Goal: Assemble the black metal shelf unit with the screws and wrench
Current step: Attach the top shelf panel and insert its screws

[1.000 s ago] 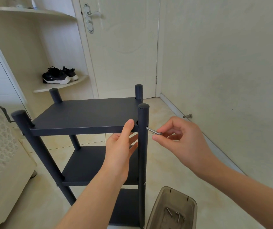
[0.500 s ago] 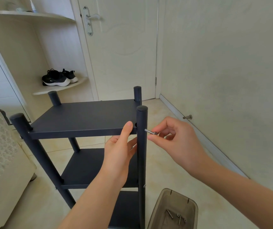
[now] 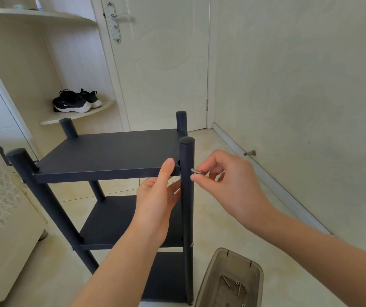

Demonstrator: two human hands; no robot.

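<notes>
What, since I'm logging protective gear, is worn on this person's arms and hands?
Nothing that shows. The left hand and right hand are ungloved, with no ring, watch or bracelet to be seen. The left forearm and right forearm are bare to the frame's edge; no sleeve comes into view.

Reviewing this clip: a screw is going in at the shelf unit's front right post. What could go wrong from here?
1. The short silver screw, pinched by the right hand, shows bare shaft outside the front right black post; it might enter crooked.
2. The left hand grips the black metal top shelf at this corner; a slip could misalign the holes.
3. A dropped screw may miss the translucent brown tray.
</notes>
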